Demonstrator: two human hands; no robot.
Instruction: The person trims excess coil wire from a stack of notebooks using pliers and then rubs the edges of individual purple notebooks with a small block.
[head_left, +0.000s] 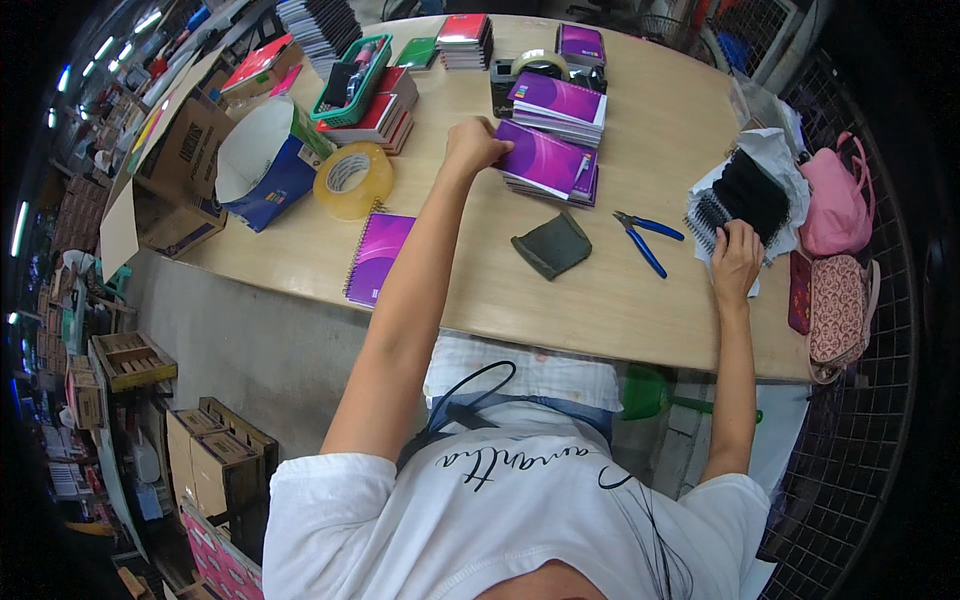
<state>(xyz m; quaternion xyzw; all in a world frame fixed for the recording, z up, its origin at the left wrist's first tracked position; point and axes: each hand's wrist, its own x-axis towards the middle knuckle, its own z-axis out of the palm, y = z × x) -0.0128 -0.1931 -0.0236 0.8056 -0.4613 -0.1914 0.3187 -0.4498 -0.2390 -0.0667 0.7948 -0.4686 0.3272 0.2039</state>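
My left hand (477, 147) reaches across the table, its fingers closed on the left edge of a purple notebook cover (540, 158) at the top of a small stack. To the right, my right hand (737, 258) has its fingers curled at the near edge of a pile of black binding coils (750, 195), which lies on crumpled white wrapping. A finished-looking purple spiral notebook (378, 260) lies left of my left forearm, partly covered by it. Between my hands are a dark grey-green block (552, 246) and blue-handled pliers (648, 238) with their handles spread.
Behind the stack stand more purple notebooks (560, 103) and a tape dispenser (540, 66). On the left are a yellowish tape roll (375, 182), a blue cut-open box (265, 200), a green basket (352, 85) and a cardboard box (185, 160). Pink bag (835, 200) and patterned pouch (838, 310) edge the right.
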